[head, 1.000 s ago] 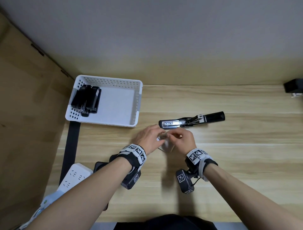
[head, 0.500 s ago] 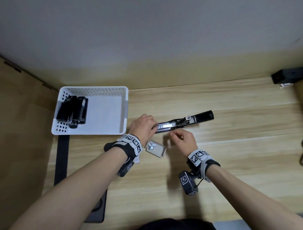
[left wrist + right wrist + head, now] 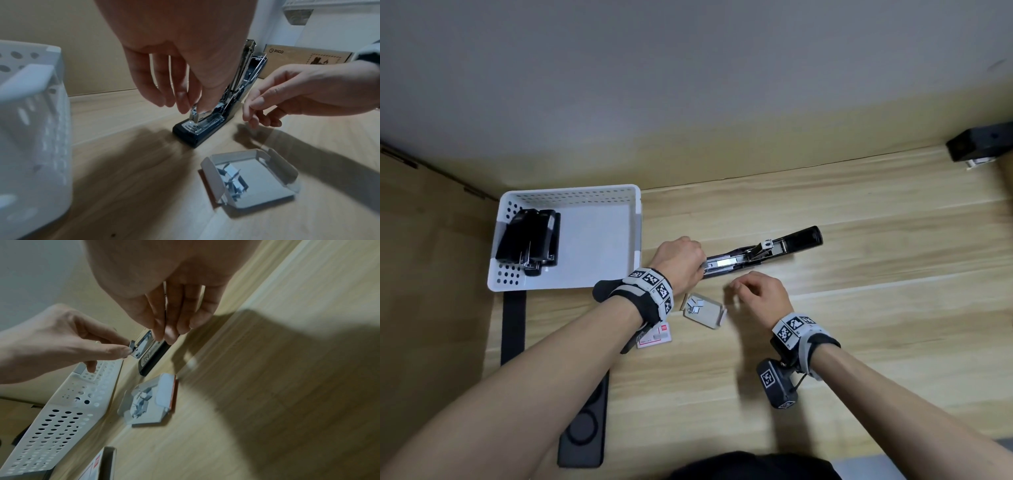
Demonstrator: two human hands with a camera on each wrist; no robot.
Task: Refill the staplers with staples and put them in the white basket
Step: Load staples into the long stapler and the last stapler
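White basket [image 3: 637, 236] at far left of wooden table [image 3: 859, 308], holding closed black staplers [image 3: 530, 240]. Open staple box [image 3: 703, 310] with loose staples, near edge, between the wrists. Since half a second ago: little changed; hands and stapler placed as before. Open stapler [image 3: 760, 253] lying flat beyond the box. Left hand [image 3: 679, 262]: fingertips [image 3: 185, 108] pinching the magazine's front end. Right hand [image 3: 760, 291]: just beside stapler, fingers loosely curled, nothing visibly held.
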